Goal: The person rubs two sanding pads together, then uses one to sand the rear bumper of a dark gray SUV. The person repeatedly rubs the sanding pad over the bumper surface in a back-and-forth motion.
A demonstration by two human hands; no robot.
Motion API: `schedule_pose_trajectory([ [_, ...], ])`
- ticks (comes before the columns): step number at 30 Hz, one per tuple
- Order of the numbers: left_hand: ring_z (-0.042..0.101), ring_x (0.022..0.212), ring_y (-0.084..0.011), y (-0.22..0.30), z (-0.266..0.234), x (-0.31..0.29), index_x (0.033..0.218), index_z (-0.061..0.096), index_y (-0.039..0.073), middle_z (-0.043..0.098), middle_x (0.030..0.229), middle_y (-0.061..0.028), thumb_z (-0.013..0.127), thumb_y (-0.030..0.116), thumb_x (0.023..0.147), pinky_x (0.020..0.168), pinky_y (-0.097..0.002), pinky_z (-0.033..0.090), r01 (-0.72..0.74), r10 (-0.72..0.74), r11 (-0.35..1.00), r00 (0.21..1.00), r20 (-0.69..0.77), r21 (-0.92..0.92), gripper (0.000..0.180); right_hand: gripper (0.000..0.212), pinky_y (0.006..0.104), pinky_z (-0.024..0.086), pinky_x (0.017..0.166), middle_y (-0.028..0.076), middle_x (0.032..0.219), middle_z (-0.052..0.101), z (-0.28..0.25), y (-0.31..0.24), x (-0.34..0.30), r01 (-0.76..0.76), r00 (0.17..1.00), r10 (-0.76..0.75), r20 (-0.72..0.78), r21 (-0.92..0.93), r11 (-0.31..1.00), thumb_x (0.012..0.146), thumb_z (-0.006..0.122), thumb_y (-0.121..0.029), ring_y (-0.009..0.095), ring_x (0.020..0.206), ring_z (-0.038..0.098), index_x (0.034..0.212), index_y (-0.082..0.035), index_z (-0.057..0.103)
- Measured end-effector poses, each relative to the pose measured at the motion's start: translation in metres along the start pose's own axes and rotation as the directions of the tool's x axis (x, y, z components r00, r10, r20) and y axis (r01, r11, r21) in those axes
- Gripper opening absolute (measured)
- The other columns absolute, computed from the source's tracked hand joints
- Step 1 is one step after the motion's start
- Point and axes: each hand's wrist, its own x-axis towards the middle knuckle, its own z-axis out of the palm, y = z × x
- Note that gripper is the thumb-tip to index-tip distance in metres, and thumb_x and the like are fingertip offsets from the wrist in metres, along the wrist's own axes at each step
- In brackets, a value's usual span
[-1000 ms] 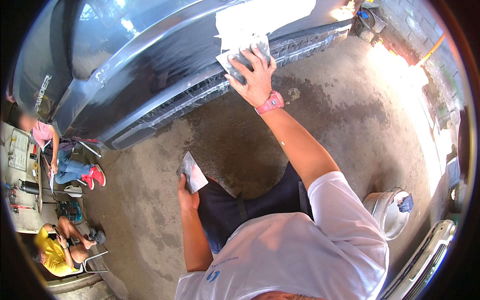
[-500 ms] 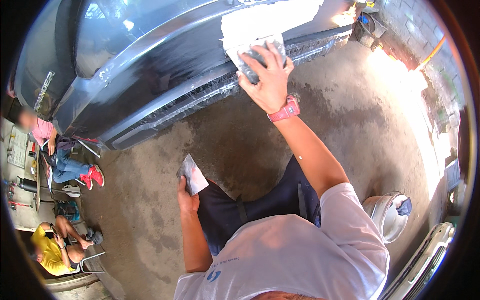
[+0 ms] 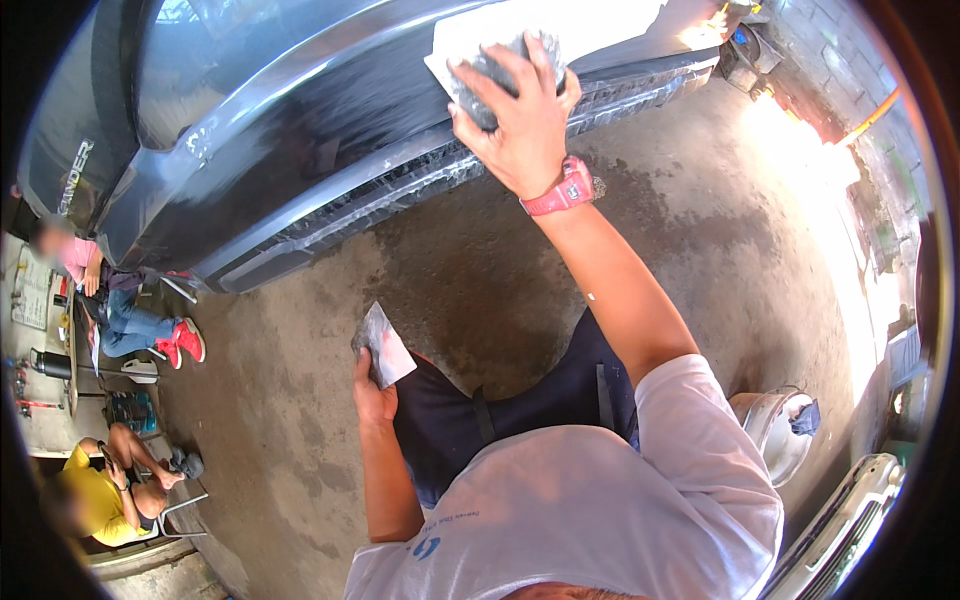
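Observation:
My right hand [image 3: 522, 122], with a red watch at the wrist, has its fingers spread and hooked over a grey, dusty sanding pad [image 3: 484, 112]. It presses the pad flat against a bright white patch [image 3: 610, 22] on the lower body of a dark blue-grey car [image 3: 290, 150]. The pad lies near the patch's left end; its underside is hidden. Lower down, above my left thigh, my left hand [image 3: 374, 396] pinches a stiff sheet [image 3: 394, 350], pale on one face and grey along the thumb side. I cannot tell what the sheet is made of.
Two people sit at the left, one in pink [image 3: 78, 255] and one in yellow [image 3: 98, 505]. A round metal can [image 3: 768, 452] with a dark blue cloth [image 3: 804, 418] stands at right. Near it lies a white car part [image 3: 835, 525]. A block wall [image 3: 835, 65] rises at the far right.
My right hand has slid the pad upward over the white patch. My left hand and its sheet have stayed in nearly the same place. The view has shifted slightly.

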Motion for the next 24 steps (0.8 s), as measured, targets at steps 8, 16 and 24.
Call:
schedule_pose_trajectory([
  [8,0.068,0.133,-0.0255,0.0,-0.003,-0.001,0.15,0.057,-0.001,0.069,0.145,-0.0126,0.063,0.025,0.114,0.115,-0.0419,0.056,0.01,-0.01,1.0,1.0,-0.021,0.007,0.045,0.049,0.0785,0.023,0.114,0.0,0.151,0.059,0.027,0.024,-0.078,0.016,0.997,-0.018,0.08,0.027,1.0,0.09,0.087,-0.039,0.04,0.162,0.035,0.138,-0.04,0.076],
  [16,0.07,0.131,-0.0263,0.001,-0.001,-0.013,0.15,0.056,-0.002,0.069,0.145,-0.0136,0.061,0.024,0.115,0.115,-0.0424,0.057,-0.022,0.022,1.0,0.999,0.035,0.003,0.045,0.049,0.0673,0.022,0.12,0.002,0.151,0.062,-0.021,0.002,-0.036,-0.085,0.996,0.086,-0.028,0.034,0.996,0.088,0.087,-0.036,0.038,0.158,0.041,0.136,-0.034,0.078],
  [24,0.07,0.131,-0.0251,0.001,-0.005,-0.007,0.15,0.056,-0.004,0.069,0.144,-0.0137,0.061,0.024,0.115,0.113,-0.0415,0.058,-0.011,0.011,1.0,1.0,0.009,0.002,0.045,0.04,0.0787,0.029,0.11,0.0,0.143,0.066,-0.026,-0.018,0.04,-0.061,0.998,0.062,-0.033,0.029,0.998,0.089,0.084,-0.039,0.039,0.152,0.048,0.129,-0.034,0.082],
])
